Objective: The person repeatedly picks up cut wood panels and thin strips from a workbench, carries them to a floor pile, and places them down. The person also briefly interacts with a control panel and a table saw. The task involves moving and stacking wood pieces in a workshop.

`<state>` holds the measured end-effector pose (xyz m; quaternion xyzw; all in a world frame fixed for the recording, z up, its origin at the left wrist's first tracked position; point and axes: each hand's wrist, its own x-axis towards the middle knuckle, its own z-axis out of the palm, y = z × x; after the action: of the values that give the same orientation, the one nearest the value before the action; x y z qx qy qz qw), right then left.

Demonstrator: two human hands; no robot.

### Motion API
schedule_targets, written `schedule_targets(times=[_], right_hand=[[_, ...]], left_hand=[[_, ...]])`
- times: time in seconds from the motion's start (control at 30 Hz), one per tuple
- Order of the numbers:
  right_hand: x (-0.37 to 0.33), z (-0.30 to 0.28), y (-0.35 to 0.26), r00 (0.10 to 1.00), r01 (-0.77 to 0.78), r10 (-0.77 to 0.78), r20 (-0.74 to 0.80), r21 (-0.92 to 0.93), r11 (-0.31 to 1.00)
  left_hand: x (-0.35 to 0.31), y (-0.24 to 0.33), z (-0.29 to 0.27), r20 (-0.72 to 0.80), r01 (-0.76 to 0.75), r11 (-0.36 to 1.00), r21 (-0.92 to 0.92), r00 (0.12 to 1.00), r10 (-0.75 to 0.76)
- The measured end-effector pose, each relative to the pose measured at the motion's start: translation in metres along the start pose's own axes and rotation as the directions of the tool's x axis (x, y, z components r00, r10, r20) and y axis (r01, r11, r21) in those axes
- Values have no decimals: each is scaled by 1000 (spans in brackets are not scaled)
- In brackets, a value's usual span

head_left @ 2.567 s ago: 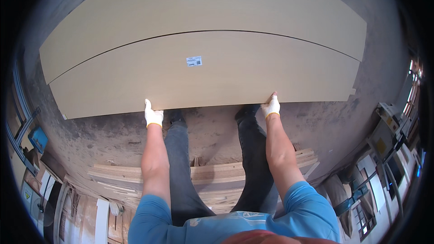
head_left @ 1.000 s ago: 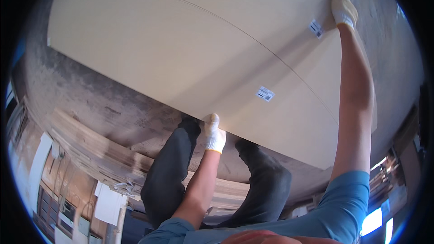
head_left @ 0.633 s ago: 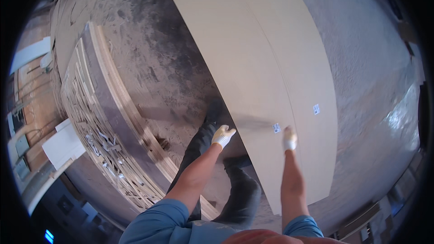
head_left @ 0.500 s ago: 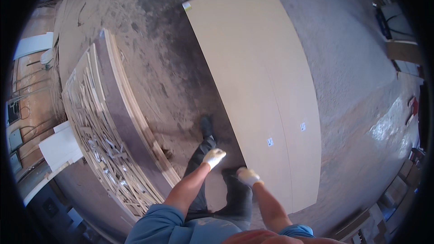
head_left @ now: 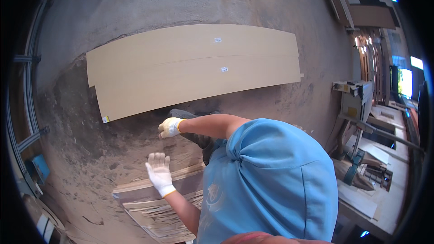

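My right hand (head_left: 170, 127), in a cream knit work glove with a yellow cuff, is closed with its fingers curled and nothing visible in it. It hovers beside the long edge of a large beige board (head_left: 158, 81) on the ground, apart from it as far as I can see. Lower in the view, my left hand (head_left: 160, 175), in a white glove, is open, its fingers spread and holding nothing. It is nearest a stack of thin wood strips (head_left: 167, 212). A second beige board (head_left: 172, 40) lies along the far side of the first, and each bears a small white label.
Dusty ground (head_left: 72, 144) with dark patches surrounds the boards. At the right are a machine with a metal arm (head_left: 357, 104) and a pale workbench (head_left: 384, 153). A metal frame (head_left: 29, 104) runs along the left edge, near a blue box (head_left: 38, 168).
The view has turned to the right, so the boards now lie crosswise and my body fills the lower right. My left hand has gone from closed to open with fingers spread.
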<state>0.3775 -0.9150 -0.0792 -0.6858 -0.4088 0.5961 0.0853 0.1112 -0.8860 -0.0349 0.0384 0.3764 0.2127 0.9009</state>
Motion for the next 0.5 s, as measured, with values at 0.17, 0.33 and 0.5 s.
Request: schedule_targets(times=[0.17,0.33,0.5], right_hand=[[79,-24,-76,986,164,-164,12,-111,980],[145,-73,-47,999,51,-43,27,-636,770],[196,-93,-66,971,169,16,240,-725,668]], left_hand=[[-81,96,-55,-695,44,943,329,688,211],[-149,11,-124,-849,160,914,372,457,266],[-175,-26,-155,-958,252,966,65,286,-10]])
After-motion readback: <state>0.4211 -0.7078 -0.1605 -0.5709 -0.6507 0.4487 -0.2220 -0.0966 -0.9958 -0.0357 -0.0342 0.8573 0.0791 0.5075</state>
